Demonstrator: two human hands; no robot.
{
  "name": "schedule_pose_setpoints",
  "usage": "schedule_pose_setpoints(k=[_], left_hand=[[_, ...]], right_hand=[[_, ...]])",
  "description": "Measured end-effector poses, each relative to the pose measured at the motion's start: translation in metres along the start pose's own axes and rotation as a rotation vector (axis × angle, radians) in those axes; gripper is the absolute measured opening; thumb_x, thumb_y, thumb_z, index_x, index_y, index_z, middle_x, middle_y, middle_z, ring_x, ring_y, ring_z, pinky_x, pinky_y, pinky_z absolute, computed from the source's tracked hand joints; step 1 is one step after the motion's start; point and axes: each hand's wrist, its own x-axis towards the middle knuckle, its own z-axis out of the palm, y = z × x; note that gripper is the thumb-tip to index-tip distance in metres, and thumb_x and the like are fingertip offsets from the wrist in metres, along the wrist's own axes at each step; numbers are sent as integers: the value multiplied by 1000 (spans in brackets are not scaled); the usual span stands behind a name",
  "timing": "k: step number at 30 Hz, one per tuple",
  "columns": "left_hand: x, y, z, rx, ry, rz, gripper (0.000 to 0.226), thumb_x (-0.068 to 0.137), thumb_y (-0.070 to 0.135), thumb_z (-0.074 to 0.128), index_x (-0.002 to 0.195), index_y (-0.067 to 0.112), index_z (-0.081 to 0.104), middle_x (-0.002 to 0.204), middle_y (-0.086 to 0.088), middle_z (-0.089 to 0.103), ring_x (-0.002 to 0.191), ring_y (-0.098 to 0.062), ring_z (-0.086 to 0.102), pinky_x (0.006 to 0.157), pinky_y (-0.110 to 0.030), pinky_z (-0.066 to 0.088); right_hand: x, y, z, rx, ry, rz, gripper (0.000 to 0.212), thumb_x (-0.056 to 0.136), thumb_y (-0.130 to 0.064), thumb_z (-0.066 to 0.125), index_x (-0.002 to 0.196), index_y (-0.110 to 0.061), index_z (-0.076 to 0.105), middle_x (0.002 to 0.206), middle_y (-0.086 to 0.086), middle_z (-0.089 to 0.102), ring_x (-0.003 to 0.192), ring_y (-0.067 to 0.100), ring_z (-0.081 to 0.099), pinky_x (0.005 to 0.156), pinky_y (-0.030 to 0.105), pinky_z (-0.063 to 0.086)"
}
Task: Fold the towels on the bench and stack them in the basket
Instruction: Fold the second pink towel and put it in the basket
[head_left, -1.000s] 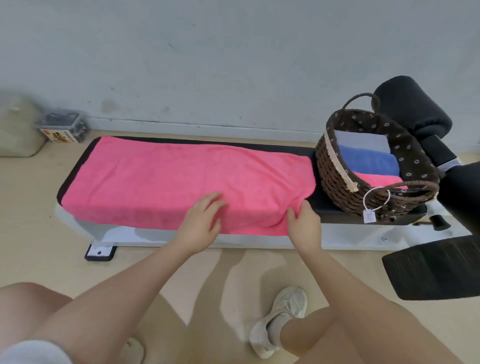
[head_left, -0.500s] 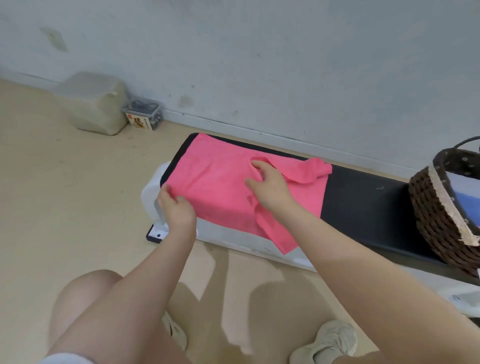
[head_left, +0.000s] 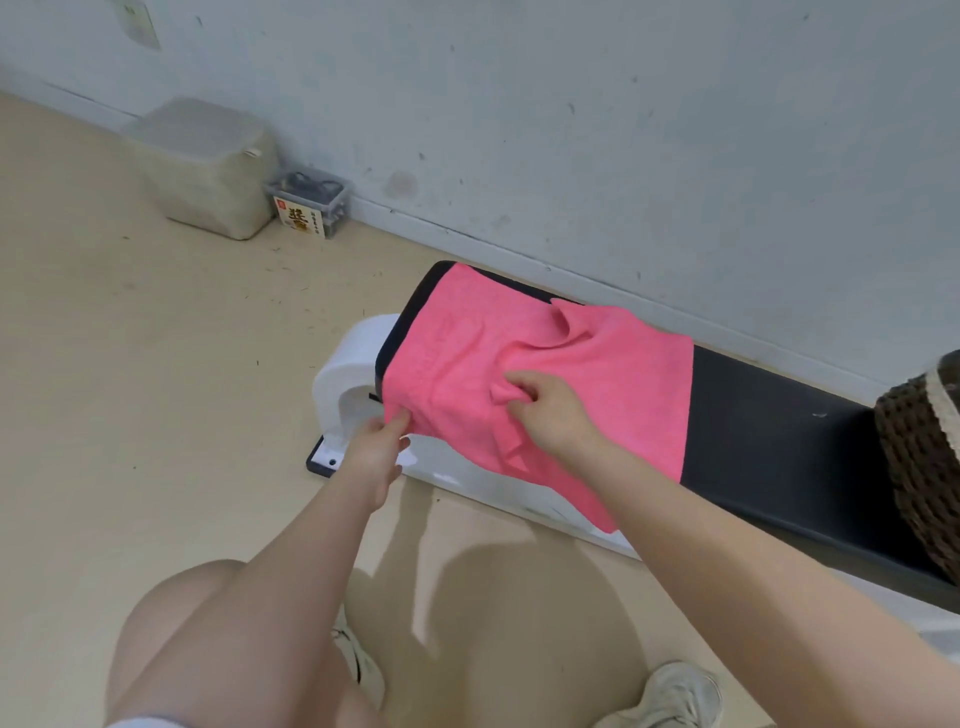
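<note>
Towel (head_left: 597, 374), pink, is lying doubled over the bench's (head_left: 769, 441) left end, well left of the basket (head_left: 919, 467). Left hand (head_left: 376, 452) is pinching its near corner; right hand (head_left: 550, 410) is pinching a crease mid-cloth. Aligning both edges before flattening would likely help.

Bare indoor room, scuffed pale wall (head_left: 623, 130), beige floor (head_left: 130, 389), padded bench (head_left: 779, 452)
</note>
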Motion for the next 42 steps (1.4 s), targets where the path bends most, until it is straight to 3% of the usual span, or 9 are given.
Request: schedule_pose_setpoints(k=[3, 6, 12, 16, 22, 26, 31, 35, 42], left_hand=[[-8, -1, 4, 24, 208, 119, 26, 86, 34, 57, 72, 13, 50, 84, -9, 51, 77, -22, 45, 64, -31, 35], [-25, 13, 17, 168, 329, 413, 31, 87, 26, 57, 67, 11, 39, 67, -7, 36, 63, -20, 33, 54, -30, 26], [-75, 45, 79, 349, -1, 749, 4, 86, 19, 63, 82, 19, 65, 66, 10, 54, 62, -12, 47, 65, -36, 46], [-103, 49, 114, 265, -66, 773, 9, 87, 19, 63, 88, 16, 72, 60, 7, 54, 60, -15, 49, 60, -29, 40], [-137, 60, 145, 26, -217, 660, 16, 88, 6, 60, 95, 15, 71, 78, 5, 69, 72, -5, 62, 69, -20, 51], [-148, 59, 159, -95, -237, 585, 9, 88, 9, 61, 92, 12, 69, 77, 5, 67, 66, 1, 61, 64, -14, 51], [-148, 49, 174, -90, -196, 560, 7, 88, 8, 62, 94, 8, 64, 76, 3, 61, 65, 1, 56, 62, -11, 45], [-155, 41, 189, -70, -259, 529, 8, 88, 7, 62, 94, 8, 65, 78, 4, 65, 65, 5, 60, 62, -8, 47], [-159, 33, 194, 20, -189, 550, 11, 87, 11, 63, 92, 15, 72, 84, 7, 71, 74, -1, 63, 68, -11, 50]], right_hand=[[-2, 6, -6, -86, 6, 12, 21, 84, -2, 52, 101, -2, 65, 92, 16, 68, 90, 35, 65, 85, 38, 47], [-10, 13, -14, -107, 9, 70, 24, 87, -11, 55, 111, -8, 54, 72, 11, 67, 71, 32, 66, 74, 35, 49], [-37, 2, -49, 396, 196, -32, 17, 89, -12, 58, 97, -20, 45, 57, -3, 43, 50, 14, 41, 51, 29, 35], [-57, -8, -71, 548, 189, -190, 24, 86, 1, 59, 79, -22, 54, 66, -16, 53, 63, 5, 46, 63, 21, 40], [-76, -3, -95, 738, 274, -174, 37, 83, 13, 55, 101, -19, 54, 111, 9, 62, 100, 17, 58, 86, 24, 48], [-86, 4, -110, 926, 382, -65, 31, 85, 10, 54, 93, -20, 55, 88, 3, 68, 84, 18, 63, 81, 29, 51], [-93, 30, -123, 661, 723, 51, 30, 82, -2, 62, 70, -30, 64, 79, 0, 68, 75, 17, 63, 80, 38, 54], [-106, 37, -119, 337, 669, -64, 28, 82, 1, 60, 75, -25, 68, 86, -1, 58, 69, -5, 54, 69, 4, 41], [-110, 42, -113, 455, 645, -1, 20, 81, -7, 66, 73, -22, 55, 72, -3, 59, 62, 3, 52, 62, 10, 43]])
